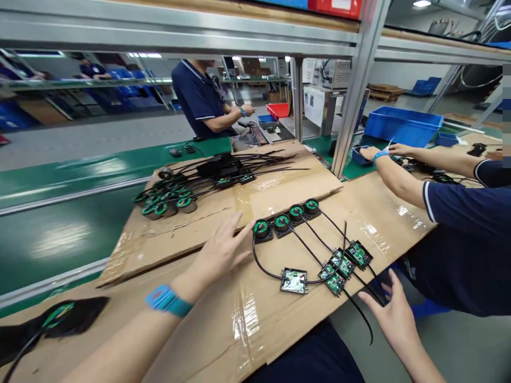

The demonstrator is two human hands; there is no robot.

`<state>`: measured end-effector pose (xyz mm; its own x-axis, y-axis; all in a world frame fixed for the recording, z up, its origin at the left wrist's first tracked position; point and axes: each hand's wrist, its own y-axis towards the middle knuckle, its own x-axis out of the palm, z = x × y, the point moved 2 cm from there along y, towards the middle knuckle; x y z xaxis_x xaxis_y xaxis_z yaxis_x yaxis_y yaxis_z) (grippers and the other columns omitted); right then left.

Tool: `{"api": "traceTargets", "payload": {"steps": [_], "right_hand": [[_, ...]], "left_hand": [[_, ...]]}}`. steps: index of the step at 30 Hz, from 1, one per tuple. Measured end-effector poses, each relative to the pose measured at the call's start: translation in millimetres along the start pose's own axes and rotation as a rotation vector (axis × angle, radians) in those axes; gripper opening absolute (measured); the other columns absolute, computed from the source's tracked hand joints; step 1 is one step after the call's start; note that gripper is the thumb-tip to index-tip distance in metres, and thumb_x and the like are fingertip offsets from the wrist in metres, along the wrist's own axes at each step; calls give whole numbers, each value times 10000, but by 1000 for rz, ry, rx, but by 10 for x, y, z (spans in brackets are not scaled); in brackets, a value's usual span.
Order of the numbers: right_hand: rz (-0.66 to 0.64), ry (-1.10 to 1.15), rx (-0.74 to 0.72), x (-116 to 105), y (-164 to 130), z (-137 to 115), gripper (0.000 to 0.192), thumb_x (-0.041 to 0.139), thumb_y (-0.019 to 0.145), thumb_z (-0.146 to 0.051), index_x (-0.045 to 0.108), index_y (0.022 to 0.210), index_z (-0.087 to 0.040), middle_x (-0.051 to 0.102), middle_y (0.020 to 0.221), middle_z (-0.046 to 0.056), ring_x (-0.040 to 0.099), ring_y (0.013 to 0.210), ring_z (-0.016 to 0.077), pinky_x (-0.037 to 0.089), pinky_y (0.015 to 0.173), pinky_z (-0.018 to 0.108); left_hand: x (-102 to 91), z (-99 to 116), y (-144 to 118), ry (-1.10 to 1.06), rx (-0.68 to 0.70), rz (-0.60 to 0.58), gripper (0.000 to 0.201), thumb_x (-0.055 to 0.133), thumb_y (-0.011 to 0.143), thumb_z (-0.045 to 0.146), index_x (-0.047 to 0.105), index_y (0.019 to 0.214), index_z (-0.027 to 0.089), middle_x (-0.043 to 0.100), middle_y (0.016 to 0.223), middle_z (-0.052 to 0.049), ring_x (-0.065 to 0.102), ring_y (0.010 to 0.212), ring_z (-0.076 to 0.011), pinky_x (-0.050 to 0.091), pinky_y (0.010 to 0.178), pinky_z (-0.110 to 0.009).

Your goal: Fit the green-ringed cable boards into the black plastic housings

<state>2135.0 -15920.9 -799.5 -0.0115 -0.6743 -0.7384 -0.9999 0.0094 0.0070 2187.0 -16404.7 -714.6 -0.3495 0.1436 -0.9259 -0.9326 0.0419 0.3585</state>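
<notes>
My left hand point(221, 250), a blue band on its wrist, reaches over the cardboard with fingers spread. Its fingertips are at the leftmost round black housing point(262, 229), which holds a green circuit board; whether they touch it I cannot tell. Several such housings stand in a row, each wired by a black cable to a small black case with a circuit board. One case point(294, 280) lies apart on the left; the others, such as this case point(360, 254), sit close together. At the table's front edge my right hand point(395, 314) is open, thumb and fingers apart beside hanging black cable ends point(369, 290).
Behind, a pile of similar wired housings point(167, 202) lies on raised cardboard point(207, 213). A dark part point(59, 319) with a cable lies at lower left. A metal post point(355, 96) rises at the back. A co-worker's arms point(407, 181) reach in from the right; another person point(199, 101) works opposite.
</notes>
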Motion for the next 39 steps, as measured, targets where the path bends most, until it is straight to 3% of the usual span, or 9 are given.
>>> {"api": "traceTargets", "payload": {"steps": [3, 6, 8, 11, 14, 17, 25, 32, 39], "right_hand": [[-180, 239, 128, 100, -122, 56, 821, 721, 709, -674, 505, 1323, -174, 709, 1086, 144, 688, 1019, 306, 546, 914, 447], [-457, 477, 128, 176, -187, -63, 564, 778, 697, -603, 624, 1042, -185, 703, 817, 59, 684, 820, 243, 551, 793, 383], [-647, 682, 148, 220, -228, -190, 507, 822, 676, -551, 633, 958, -175, 714, 866, 68, 684, 843, 223, 538, 785, 353], [-979, 984, 236, 273, -273, -361, 565, 852, 658, -528, 618, 1016, -159, 740, 954, 101, 701, 760, 188, 513, 689, 295], [-1146, 991, 234, 238, -202, -424, 510, 814, 717, -544, 640, 939, -119, 710, 698, 53, 522, 448, 70, 340, 477, 193], [-1096, 872, 192, 85, 10, -397, 438, 757, 790, -532, 674, 852, -107, 620, 555, -5, 372, 403, 35, 232, 433, 187], [-971, 761, 93, -372, 498, -336, 423, 676, 862, -530, 595, 696, -149, 515, 554, -30, 306, 464, 50, 171, 463, 228], [-933, 738, 62, -321, 668, -166, 426, 636, 895, -533, 570, 697, -162, 440, 566, -36, 262, 477, 57, 172, 475, 254], [-847, 719, 56, -416, 877, 140, 464, 636, 880, -584, 634, 817, -124, 409, 556, -44, 250, 480, 50, 186, 460, 237]], "left_hand": [[216, 223, 450, -30, 122, -119, 829, 727, 789, 554, 417, 1509, 288, 285, 1621, -187, 321, 1460, -439, 349, 1127, -623], [372, 352, 600, 3, 175, -185, 768, 653, 843, 584, 414, 1509, 285, 316, 1607, -188, 351, 1450, -405, 394, 1100, -574], [444, 395, 603, 57, 161, -166, 661, 571, 907, 556, 438, 1491, 275, 407, 1553, -191, 412, 1412, -381, 425, 1062, -549], [522, 429, 560, 104, 127, -87, 564, 495, 956, 513, 470, 1466, 273, 545, 1442, -175, 508, 1313, -356, 434, 1023, -527], [583, 442, 516, 93, 94, 4, 520, 491, 959, 496, 516, 1429, 277, 614, 1357, -157, 546, 1247, -351, 434, 989, -504], [632, 434, 510, 70, 59, 52, 460, 493, 963, 458, 571, 1378, 275, 682, 1224, -145, 587, 1170, -342, 435, 939, -474], [679, 489, 717, -74, 43, 87, 368, 550, 948, 458, 670, 1240, 268, 717, 1133, -123, 646, 1053, -313, 431, 847, -406], [722, 625, 771, -99, -43, 119, 339, 543, 955, 468, 708, 1112, 217, 715, 968, -112, 639, 951, -277, 449, 852, -402], [873, 909, 983, -69, 54, 175, 262, 489, 1001, 365, 658, 1093, 188, 682, 946, -89, 603, 902, -220, 442, 814, -366]]}}
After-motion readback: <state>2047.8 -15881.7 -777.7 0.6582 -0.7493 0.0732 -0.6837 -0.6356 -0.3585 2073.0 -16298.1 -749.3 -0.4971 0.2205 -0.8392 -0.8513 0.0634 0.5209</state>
